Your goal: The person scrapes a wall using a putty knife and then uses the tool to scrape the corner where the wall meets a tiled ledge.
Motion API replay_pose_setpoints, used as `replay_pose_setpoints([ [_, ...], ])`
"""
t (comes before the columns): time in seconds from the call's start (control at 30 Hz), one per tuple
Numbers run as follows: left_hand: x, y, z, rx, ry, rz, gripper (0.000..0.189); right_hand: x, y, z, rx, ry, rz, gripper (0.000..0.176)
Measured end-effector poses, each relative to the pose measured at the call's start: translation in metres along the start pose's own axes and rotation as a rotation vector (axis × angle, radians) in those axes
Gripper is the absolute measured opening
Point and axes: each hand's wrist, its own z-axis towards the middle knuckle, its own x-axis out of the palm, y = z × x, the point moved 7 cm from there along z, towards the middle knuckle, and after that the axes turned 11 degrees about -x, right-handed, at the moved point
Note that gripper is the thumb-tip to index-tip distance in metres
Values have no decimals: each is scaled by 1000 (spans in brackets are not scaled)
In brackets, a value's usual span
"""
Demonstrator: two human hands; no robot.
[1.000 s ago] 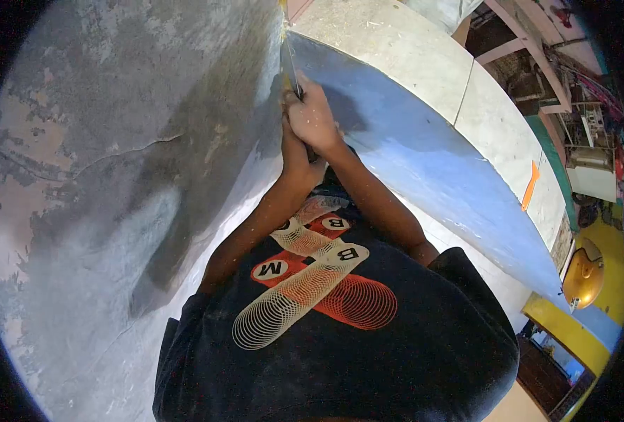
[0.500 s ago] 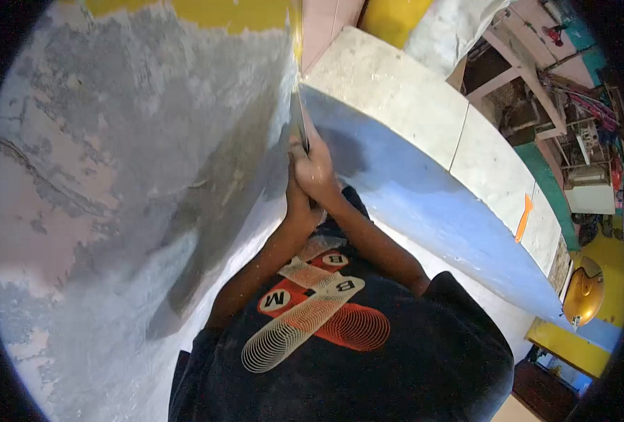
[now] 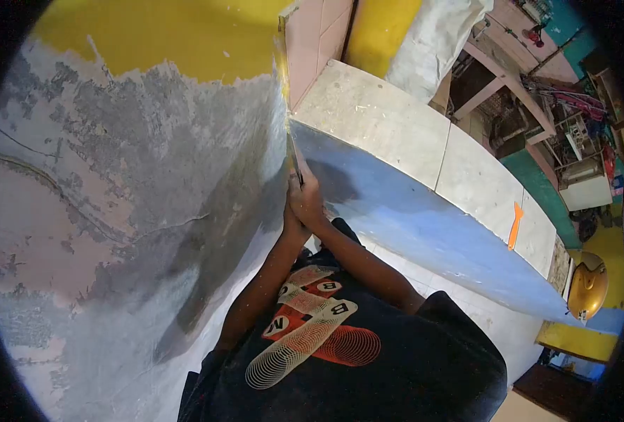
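Observation:
My right hand [image 3: 307, 200] is closed around a scraper [image 3: 296, 160]; its thin metal blade points up into the corner beneath the tiled ledge. My left hand [image 3: 292, 219] presses against the right one from the left and below, closed at the handle, which the fingers mostly hide. Close to the blade's left is the wall [image 3: 150, 148], grey and patchy where paint is gone, with yellow paint [image 3: 185, 35] along its top. On the blade's other side runs a blue panel [image 3: 389, 190] under the ledge.
Cream tiles top the ledge [image 3: 396, 119], where an orange tool [image 3: 516, 226] lies. A white sack [image 3: 431, 49] stands behind it. At the far right are a gold helmet-like object [image 3: 587, 290] and cluttered shelves [image 3: 565, 141].
The view has tilted up, so wall, ledge and hands sit lower in the picture and more yellow paint shows. Both hands keep their hold, with the blade still at the corner.

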Motion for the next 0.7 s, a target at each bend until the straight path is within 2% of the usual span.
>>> replay_pose_setpoints([
  [0.07,-33,16,-25,-205,-468,-17,49,1,-37,-10,148,33,-162,42],
  [0.1,-26,18,-29,-200,-454,-12,49,4,-72,-19,134,31,-163,42],
  [0.17,-38,33,-49,-278,-634,-89,49,13,-128,-40,-89,88,-479,45],
  [0.2,-42,36,-54,-278,-637,-88,49,12,-124,-44,-87,88,-477,45],
  [0.27,-59,53,-71,-377,-680,-173,47,5,-117,-59,155,84,-346,48],
  [0.4,-52,52,-77,-304,-733,-174,49,2,-77,-56,308,139,-213,50],
  [0.47,-37,34,-63,-203,-574,11,49,-3,-27,-39,202,67,-124,49],
  [0.53,12,18,-55,-160,-590,112,49,-8,13,-26,97,-2,-35,49],
  [0.57,31,7,-48,-108,-590,217,49,-10,22,-19,34,-36,8,48],
  [0.6,32,6,-47,-107,-591,217,49,-10,18,-18,35,-34,10,48],
  [0.67,35,6,-43,-127,-560,179,48,-12,22,-12,-145,-45,-49,48],
  [0.7,38,6,-42,-129,-560,181,48,-13,24,-11,-144,-47,-49,48],
])
